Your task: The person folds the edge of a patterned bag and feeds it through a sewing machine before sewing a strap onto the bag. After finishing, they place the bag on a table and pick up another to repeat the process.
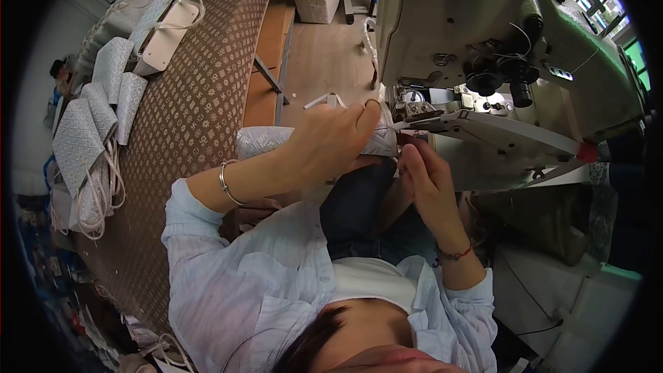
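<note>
My left hand (331, 135), with a silver bangle at its wrist, is closed over a silvery-white bag piece with an embossed pattern (266, 141). The piece reaches from left of my wrist to the sewing machine (452, 34), and my hand covers its middle. My right hand (429, 183) is closed beside the piece's right end, with thumb and fingertips together. Whatever those fingertips pinch is too small or hidden to name. Just above them sits the machine's needle area (414, 100), partly in shadow. A narrow white strip (323, 101) sticks up behind my left hand.
On the left, a brown patterned cloth (200, 83) covers a long table. Several silvery bag pieces (81, 128) with pale cords (103, 197) lie along it, near a white bag with a handle (162, 45). An open carton (315, 0) stands on the floor beyond.
</note>
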Motion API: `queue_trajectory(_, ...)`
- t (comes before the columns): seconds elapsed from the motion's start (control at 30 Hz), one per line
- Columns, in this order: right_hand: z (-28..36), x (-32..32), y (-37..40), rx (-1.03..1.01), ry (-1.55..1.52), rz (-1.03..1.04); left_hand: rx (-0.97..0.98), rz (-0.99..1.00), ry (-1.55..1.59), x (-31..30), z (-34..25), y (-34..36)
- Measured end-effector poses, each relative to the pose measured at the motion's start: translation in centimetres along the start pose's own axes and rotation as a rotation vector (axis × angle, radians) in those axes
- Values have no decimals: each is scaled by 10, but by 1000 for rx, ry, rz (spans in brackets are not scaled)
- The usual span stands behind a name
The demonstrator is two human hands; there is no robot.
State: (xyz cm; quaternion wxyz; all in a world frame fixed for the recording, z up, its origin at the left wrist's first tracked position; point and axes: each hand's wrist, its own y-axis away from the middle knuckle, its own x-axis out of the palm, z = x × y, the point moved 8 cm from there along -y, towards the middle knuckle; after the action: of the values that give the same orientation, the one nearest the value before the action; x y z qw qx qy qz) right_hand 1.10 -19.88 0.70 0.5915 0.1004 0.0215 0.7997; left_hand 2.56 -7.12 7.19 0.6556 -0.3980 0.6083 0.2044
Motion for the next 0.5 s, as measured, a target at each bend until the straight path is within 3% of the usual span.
queue_trajectory(0.5,-3,4,-5,34,-154,-17,-9,-16,6,-2,2,-1)
